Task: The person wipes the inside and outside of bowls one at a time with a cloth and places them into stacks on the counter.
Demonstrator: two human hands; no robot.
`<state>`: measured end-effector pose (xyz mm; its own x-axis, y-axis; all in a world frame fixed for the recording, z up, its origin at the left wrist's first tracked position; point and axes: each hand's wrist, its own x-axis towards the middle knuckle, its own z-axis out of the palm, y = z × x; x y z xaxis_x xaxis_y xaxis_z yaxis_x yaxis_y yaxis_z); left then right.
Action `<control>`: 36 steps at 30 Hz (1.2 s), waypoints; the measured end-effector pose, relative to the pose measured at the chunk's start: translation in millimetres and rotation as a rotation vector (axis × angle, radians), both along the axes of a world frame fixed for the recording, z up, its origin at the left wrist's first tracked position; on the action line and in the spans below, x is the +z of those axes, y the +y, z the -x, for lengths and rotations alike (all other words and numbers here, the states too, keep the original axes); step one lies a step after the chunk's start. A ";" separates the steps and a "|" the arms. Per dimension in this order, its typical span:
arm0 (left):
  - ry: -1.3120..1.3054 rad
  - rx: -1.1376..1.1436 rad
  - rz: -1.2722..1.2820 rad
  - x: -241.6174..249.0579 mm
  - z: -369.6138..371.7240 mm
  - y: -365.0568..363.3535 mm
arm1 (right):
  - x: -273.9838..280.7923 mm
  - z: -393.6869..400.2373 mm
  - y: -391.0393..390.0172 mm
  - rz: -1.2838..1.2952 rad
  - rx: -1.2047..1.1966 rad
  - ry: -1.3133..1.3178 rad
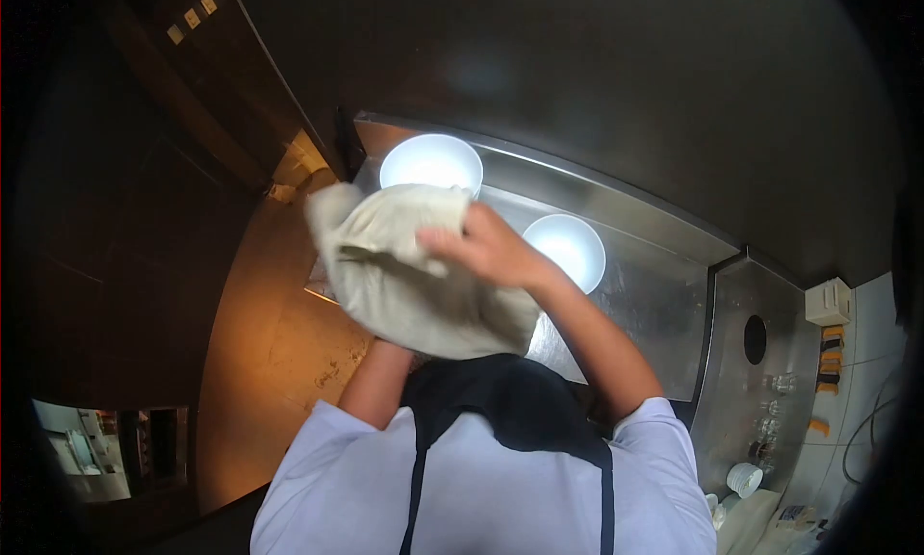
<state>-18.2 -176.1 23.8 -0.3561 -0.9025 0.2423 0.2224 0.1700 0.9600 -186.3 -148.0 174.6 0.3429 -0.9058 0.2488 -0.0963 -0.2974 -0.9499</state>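
Observation:
A large pale cloth (414, 295) is bunched up in front of my chest, blurred at its left end. My right hand (486, 247) grips its upper right part, with the fingers curled on the fabric. The cloth covers my left hand, and only the left forearm shows below it. Behind the cloth a white bowl (431, 160) stands on the steel counter (645, 305). A second white bowl (568, 252) sits to the right, just beyond my right wrist.
A raised steel edge (597, 194) runs along the counter's back. On the right are a steel surface with a round dark hole (755, 339), glasses (770, 420) and stacked white dishes (744, 479). An orange-lit surface (269, 362) lies at the left.

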 end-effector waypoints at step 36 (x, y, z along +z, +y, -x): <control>-1.035 0.268 0.472 90.7 13.2 69.3 | -135.0 161.1 155.4 -0.355 -0.825 0.345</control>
